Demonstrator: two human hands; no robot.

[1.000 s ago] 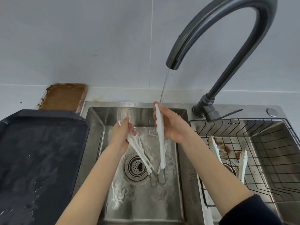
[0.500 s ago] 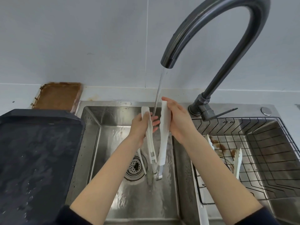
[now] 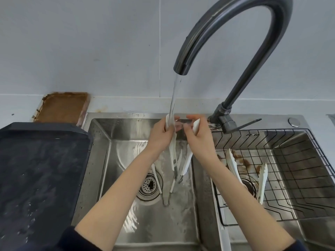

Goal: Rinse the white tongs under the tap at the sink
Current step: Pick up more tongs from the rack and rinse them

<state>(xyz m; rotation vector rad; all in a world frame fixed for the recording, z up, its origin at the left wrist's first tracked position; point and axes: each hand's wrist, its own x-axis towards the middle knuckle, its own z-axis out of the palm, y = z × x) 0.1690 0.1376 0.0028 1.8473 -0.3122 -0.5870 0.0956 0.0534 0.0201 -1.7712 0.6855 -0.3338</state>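
The upper arch of the dark curved metal tap point(image 3: 233, 38) runs out past the top edge. The black flat tray point(image 3: 39, 171) is cut off at the left and bottom edges. Both dark sleeves are clipped by the bottom edge. The left hand point(image 3: 159, 136) and right hand point(image 3: 199, 134) cover the upper arms of the white plastic tongs point(image 3: 173, 153), whose lower ends are motion-blurred. Whether another pair lies beneath cannot be told.

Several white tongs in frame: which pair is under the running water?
The white tongs held by both hands, left hand and right hand, in the left basin. The other tongs lie untouched in the wire basket on the right.
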